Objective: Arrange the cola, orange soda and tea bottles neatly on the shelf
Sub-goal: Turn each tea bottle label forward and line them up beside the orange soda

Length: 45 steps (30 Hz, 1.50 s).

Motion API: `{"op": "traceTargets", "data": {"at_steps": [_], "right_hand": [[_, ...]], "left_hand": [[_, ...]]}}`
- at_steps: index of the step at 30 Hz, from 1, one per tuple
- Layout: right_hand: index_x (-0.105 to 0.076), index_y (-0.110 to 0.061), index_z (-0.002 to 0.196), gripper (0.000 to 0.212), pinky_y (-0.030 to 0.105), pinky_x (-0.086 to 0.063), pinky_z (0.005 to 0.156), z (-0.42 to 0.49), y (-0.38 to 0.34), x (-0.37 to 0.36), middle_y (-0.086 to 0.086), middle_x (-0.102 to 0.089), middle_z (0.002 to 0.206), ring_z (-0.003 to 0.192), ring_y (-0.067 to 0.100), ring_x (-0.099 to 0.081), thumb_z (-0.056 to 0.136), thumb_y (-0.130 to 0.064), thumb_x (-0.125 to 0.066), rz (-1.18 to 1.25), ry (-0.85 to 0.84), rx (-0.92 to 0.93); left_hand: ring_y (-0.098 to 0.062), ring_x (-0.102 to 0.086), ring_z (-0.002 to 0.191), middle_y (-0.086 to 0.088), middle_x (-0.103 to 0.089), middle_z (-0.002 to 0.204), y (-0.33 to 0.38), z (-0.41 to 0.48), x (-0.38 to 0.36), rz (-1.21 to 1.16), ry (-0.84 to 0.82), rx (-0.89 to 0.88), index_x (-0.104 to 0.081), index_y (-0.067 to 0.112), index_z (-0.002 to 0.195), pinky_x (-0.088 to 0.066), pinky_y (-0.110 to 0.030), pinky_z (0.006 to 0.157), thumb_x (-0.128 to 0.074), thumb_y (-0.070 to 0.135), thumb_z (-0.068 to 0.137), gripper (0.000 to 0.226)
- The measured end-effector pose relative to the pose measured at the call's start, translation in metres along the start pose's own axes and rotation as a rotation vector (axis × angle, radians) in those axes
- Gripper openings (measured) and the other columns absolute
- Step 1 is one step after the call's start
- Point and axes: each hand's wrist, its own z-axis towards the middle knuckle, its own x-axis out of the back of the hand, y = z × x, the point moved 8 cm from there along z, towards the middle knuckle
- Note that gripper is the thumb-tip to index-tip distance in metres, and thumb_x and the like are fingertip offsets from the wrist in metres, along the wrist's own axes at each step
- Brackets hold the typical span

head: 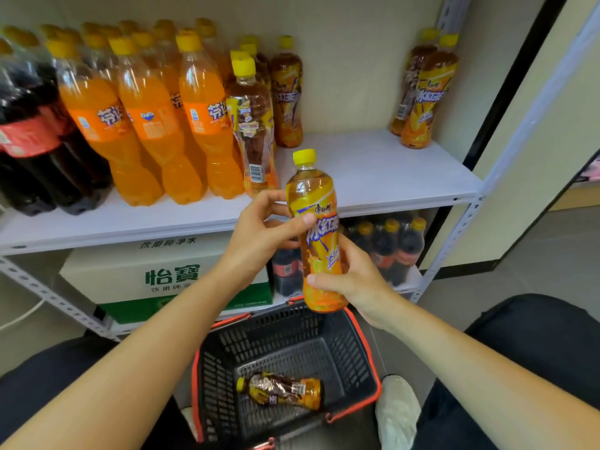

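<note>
While both hands gripped it, the held tea bottle (319, 228) stood upright w/ a slight tilt, in front of the white shelf (383, 170) edge and above the basket (292, 358). The left hand (259, 235) was closed round its upper label, thumb across the front, fingers wrapped behind. The right hand (354, 277) was closed round the lower part, thumb pressed on the label front, palm behind the btl. Yellow cap up, label facing the camera.

On the shelf, left to right: cola bottles (35, 138) at far left, then the orange soda bottles (152, 125) in rows touching each other, then a cluster of tea bottles (256, 125) just beside the sodas. Two more tea bottles (422, 99) stood well apart at the right end, near the upright post. Shelf space btwn the two tea groups was bare.

A second tea bottle lay on its side in the basket (281, 389), cap pointing left; the basket was dark mesh w/ red rim, on the floor btwn the person's knees. Below the shelf sat a white-and-green carton (162, 274) and, to its right, a shrink-wrapped pack of dark bottles (386, 245).
</note>
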Motion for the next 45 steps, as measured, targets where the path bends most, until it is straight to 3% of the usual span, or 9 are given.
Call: {"op": "traceTargets", "data": {"at_steps": [5, 12, 19, 22, 27, 31, 35, 38, 45], "right_hand": [[-0.059, -0.035, 0.126, 0.072, 0.047, -0.055, 0.100, 0.003, 0.008, -0.013, 0.000, -0.073, 0.121, 0.113, 0.022, -0.069, 0.059, -0.036, -0.087, -0.006, -0.045, -0.062], [-0.053, -0.015, 0.133, 0.066, 0.063, -0.047, 0.103, 0.006, 0.010, -0.016, 0.026, -0.068, 0.122, 0.120, 0.050, -0.060, 0.072, -0.010, -0.076, 0.176, -0.145, -0.116], [-0.060, -0.043, 0.117, 0.067, 0.037, -0.061, 0.088, 0.006, -0.005, -0.008, 0.001, -0.075, 0.111, 0.101, 0.019, -0.074, 0.059, -0.035, -0.093, -0.128, -0.007, 0.076], [-0.059, -0.037, 0.120, 0.070, 0.025, -0.058, 0.085, 0.005, -0.002, -0.015, -0.011, -0.074, 0.114, 0.103, 0.009, -0.072, 0.058, -0.042, -0.092, -0.205, -0.052, 0.054], [-0.060, -0.024, 0.127, 0.062, 0.044, -0.059, 0.094, 0.012, 0.000, -0.015, 0.001, -0.075, 0.117, 0.108, 0.021, -0.072, 0.071, -0.023, -0.084, -0.109, -0.153, -0.050], [-0.061, -0.025, 0.129, 0.063, 0.037, -0.061, 0.089, 0.015, -0.003, -0.013, 0.000, -0.076, 0.116, 0.108, 0.018, -0.073, 0.071, -0.019, -0.086, -0.080, -0.187, -0.047], [-0.062, -0.028, 0.126, 0.069, 0.034, -0.059, 0.092, 0.013, -0.003, -0.005, -0.003, -0.075, 0.115, 0.105, 0.014, -0.073, 0.064, -0.023, -0.093, -0.182, -0.060, 0.058], [-0.057, -0.030, 0.129, 0.078, 0.033, -0.059, 0.091, 0.011, -0.004, -0.003, -0.006, -0.072, 0.114, 0.103, 0.010, -0.071, 0.059, -0.034, -0.092, -0.284, 0.005, 0.129], [-0.055, -0.029, 0.125, 0.062, 0.037, -0.057, 0.097, 0.014, -0.003, -0.012, -0.005, -0.072, 0.121, 0.110, 0.013, -0.070, 0.070, -0.031, -0.084, -0.143, -0.113, 0.037]], "left_hand": [[-0.014, -0.075, 0.081, -0.006, -0.068, 0.101, -0.009, 0.000, 0.009, -0.002, 0.043, 0.042, -0.061, 0.019, 0.108, -0.057, -0.026, 0.058, -0.085, 0.041, 0.071, 0.049], [-0.018, -0.069, 0.081, -0.001, -0.073, 0.095, -0.014, 0.002, 0.022, -0.158, 0.035, 0.086, -0.066, 0.022, 0.108, -0.056, -0.030, 0.063, -0.069, 0.033, 0.085, 0.027], [-0.016, -0.074, 0.100, -0.005, -0.074, 0.116, -0.005, 0.000, 0.021, -0.063, 0.073, 0.037, -0.067, 0.023, 0.123, -0.060, -0.029, 0.075, -0.079, 0.043, 0.077, 0.052], [-0.021, -0.073, 0.100, -0.011, -0.071, 0.121, -0.005, 0.001, 0.026, -0.074, 0.105, 0.055, -0.065, 0.021, 0.128, -0.061, -0.037, 0.076, -0.085, 0.044, 0.068, 0.067], [-0.019, -0.073, 0.091, -0.003, -0.076, 0.107, -0.011, 0.004, 0.027, -0.207, 0.104, 0.078, -0.062, 0.025, 0.130, -0.059, -0.038, 0.072, -0.076, 0.024, 0.079, 0.053], [-0.017, -0.072, 0.091, -0.001, -0.074, 0.109, -0.010, 0.008, 0.023, -0.299, 0.076, 0.099, -0.054, 0.020, 0.143, -0.059, -0.037, 0.074, -0.070, 0.023, 0.080, 0.065], [-0.015, -0.071, 0.106, -0.001, -0.071, 0.123, -0.004, 0.008, 0.019, -0.048, 0.031, 0.054, -0.063, 0.024, 0.135, -0.058, -0.032, 0.083, -0.081, 0.045, 0.072, 0.069], [-0.005, -0.073, 0.087, 0.005, -0.074, 0.106, -0.002, 0.005, 0.020, -0.008, 0.073, 0.003, -0.068, 0.021, 0.123, -0.055, -0.018, 0.066, -0.091, 0.034, 0.071, 0.058], [-0.014, -0.073, 0.091, -0.001, -0.076, 0.105, 0.008, 0.007, 0.021, -0.075, 0.063, -0.071, -0.066, 0.016, 0.119, -0.055, -0.022, 0.067, -0.081, 0.017, 0.077, 0.045]]}}
